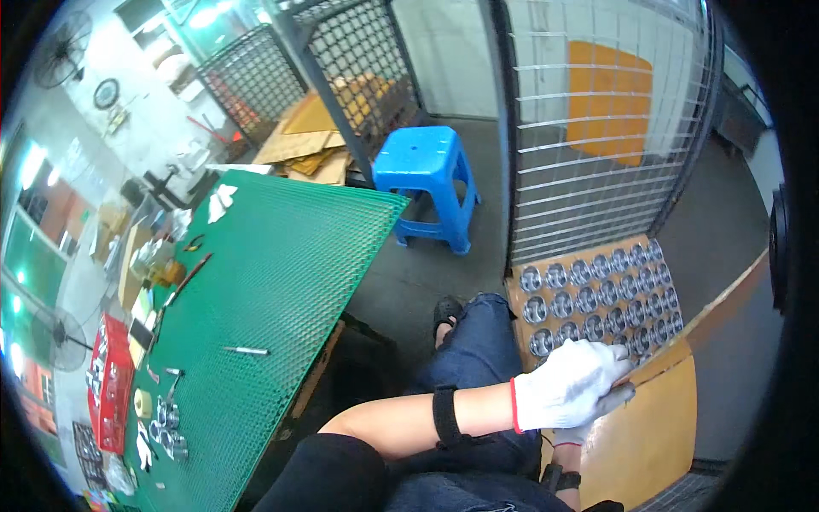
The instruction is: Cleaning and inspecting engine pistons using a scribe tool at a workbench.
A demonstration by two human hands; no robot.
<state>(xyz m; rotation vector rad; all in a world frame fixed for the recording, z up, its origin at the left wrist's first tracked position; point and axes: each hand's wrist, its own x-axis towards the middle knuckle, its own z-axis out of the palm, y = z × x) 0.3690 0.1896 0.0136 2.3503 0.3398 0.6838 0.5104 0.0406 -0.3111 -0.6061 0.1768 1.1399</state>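
My left hand [567, 384], in a white glove with a red cuff, reaches across my lap to the right. Its fingers curl at the near corner of a brown cardboard sheet [712, 317] and appear closed on it. My right hand [573, 435], also gloved, lies beneath the left one; its fingers are mostly hidden, so their grip cannot be made out. Grey fingertips show just under the cardboard's corner. Beyond my hands, rows of shiny round metal parts [586, 299] sit on a brown board [518, 320]. The left glove overlaps its near edge.
A yellow wooden seat [657, 435] is under the hands. To the left stands a green-topped table [281, 282] with a pen-like tool [247, 351], metal parts [171, 439] and a red bin [111, 384]. A blue stool [422, 158] and wire mesh partition [597, 188] stand ahead.
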